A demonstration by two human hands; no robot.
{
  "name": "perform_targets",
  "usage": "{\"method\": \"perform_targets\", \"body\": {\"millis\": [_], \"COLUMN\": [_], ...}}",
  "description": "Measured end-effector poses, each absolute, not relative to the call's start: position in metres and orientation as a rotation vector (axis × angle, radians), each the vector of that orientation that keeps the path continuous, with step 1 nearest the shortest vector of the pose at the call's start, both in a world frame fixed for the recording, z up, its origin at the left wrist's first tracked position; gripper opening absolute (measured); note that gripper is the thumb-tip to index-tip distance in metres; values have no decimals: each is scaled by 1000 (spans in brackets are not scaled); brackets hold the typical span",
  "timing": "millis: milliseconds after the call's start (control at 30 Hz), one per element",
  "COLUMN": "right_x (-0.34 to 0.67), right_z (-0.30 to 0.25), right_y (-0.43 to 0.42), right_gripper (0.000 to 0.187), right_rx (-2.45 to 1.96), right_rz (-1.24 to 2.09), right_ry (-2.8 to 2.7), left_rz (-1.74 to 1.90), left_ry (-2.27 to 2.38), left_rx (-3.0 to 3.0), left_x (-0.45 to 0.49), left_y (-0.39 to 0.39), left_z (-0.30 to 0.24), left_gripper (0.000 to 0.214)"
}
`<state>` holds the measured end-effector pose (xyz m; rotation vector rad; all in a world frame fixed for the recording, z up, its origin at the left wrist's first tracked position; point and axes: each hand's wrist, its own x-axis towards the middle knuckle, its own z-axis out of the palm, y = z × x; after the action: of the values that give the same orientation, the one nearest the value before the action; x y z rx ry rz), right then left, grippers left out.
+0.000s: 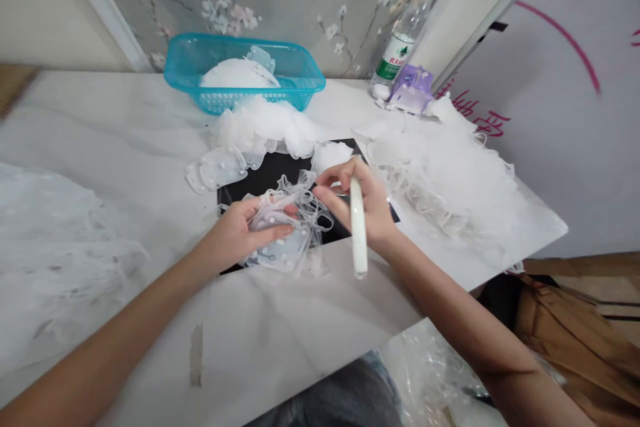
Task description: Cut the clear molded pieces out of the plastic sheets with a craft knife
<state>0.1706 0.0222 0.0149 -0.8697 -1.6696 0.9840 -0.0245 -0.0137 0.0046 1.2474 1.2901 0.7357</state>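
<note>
Here we see our left hand mostly closed on a sheer, dotted bundle, its thumb laid across the front. The bundle spreads from that grip to the right, over the near part of the black mat on the white surface. Just beyond its upper right edge, we hold our right hand half curled around a slim white tool; whether its fingertips touch the frilled loops, we cannot tell.

White marbled table: blue basket, black mat, bottle, purple packet, white heaps.
</note>
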Motion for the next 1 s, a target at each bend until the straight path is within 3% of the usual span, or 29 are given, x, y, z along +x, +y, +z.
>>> {"method": "perform_targets", "body": {"millis": [133,233,433,567,767,867,1000], "right_x": [165,164,175,171,170,172,168], "right_z": [12,12,16,17,5,0,6], "right_y": [14,14,28,24,24,26,17], "right_gripper": [37,36,38,35,34,28,20], "right_rx": [-727,-761,-916,-918,-1137,-1269,-1020], "right_rz": [1343,1411,1221,1167,1027,798,652], "right_ry": [-1985,-1826,-1365,-1498,-1581,-1591,-1858], "left_rz": [872,933,631,692,813,863,823], "left_ry": [1210,1194,1274,1284,1371,1331,1331], "left_rx": [1048,1042,1411,1387,1382,1371,1460], "left_x": [-31,-32,-25,-25,-25,-23,-23], "left_y": [-13,-13,-14,-15,-15,-15,-15], "left_z": [1,1,6,5,3,4,5], "left_gripper": [37,31,29,38,30,32,36]}}
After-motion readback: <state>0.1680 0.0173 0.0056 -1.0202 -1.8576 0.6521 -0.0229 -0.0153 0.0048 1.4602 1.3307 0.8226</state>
